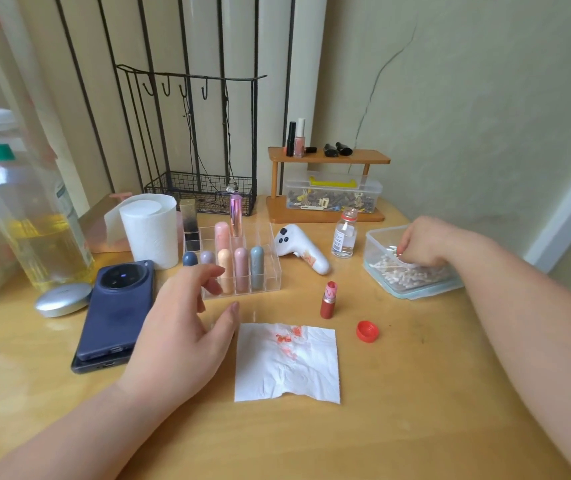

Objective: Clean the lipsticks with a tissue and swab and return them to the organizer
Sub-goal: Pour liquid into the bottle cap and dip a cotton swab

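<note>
Our right hand (422, 242) digs in the clear plastic swab tub (377, 237), grip unclear; the uncapped red lipstick (329, 300) stands upright at its eight o'clock; our left hand (187, 323) is empty, open.

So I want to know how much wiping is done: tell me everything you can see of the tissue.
The tissue is one white, thin, roughly square paper sheet, lying flat and slightly crinkled on the table. Its lower edge is torn unevenly. Orange-red lipstick smears mark its upper middle. It lies in front of the open lipstick; the left hand is beside its left corner; contact unclear.
</note>
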A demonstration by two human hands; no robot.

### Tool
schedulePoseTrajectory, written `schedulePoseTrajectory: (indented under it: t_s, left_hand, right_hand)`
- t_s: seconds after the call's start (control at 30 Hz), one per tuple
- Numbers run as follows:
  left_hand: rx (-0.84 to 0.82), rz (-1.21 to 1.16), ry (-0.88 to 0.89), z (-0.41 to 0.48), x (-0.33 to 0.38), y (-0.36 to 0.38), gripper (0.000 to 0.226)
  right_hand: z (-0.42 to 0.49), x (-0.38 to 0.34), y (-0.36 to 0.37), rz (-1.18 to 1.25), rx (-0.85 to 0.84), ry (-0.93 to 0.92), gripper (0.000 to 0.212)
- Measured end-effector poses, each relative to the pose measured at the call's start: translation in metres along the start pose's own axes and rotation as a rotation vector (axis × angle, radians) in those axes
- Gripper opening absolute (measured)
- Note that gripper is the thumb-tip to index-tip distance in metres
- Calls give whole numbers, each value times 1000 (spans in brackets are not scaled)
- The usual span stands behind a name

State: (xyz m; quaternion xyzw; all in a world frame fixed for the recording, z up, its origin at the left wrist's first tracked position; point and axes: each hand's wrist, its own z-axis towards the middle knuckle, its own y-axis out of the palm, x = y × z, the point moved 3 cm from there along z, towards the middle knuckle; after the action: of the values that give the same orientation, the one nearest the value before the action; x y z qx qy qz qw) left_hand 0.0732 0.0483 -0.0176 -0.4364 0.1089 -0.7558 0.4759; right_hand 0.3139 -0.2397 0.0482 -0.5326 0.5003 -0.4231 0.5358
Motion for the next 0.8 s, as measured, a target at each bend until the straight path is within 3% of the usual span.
schedulePoseTrajectory:
  t_s: [0.2, 0.3, 0.4, 0.47, 0.53, 0.6, 0.67, 0.73, 0.8]
  left_hand:
    - [2, -25, 1, 1, 2, 0, 42]
    - [15, -27, 17, 0, 4, -1, 41]
    - [38, -40, 58, -1, 12, -6, 32]
    - [34, -60, 134, -2, 23, -10, 19]
    - [4, -98, 204, -4, 37, -12, 10]
    - [-58, -164, 183, -5, 53, -11, 6]
    - [-167, -270, 72, -4, 70, -5, 20]
    - [-290, -363, -64, -3, 82, 3, 27]
    - [-363, -401, -138, -3, 86, 10, 13]
  right_hand:
    - [3, -1, 2, 179, 64, 28, 10]
    - [-1, 0, -5, 259, 245, 44, 13]
    - [-24, -2, -22, 604, 493, -20, 10]
    - [-53, -10, -30, 883, 564, -109, 12]
    - [-83, -25, -30, 1138, 390, -241, 11]
    - [-114, -41, -19, 1314, 4, -352, 7]
    - [-138, -52, -5, 1351, -315, -409, 4]
    - [-152, -57, 10, 1382, -481, -440, 9]
    - [-156, -59, 22, 1424, -531, -443, 10]
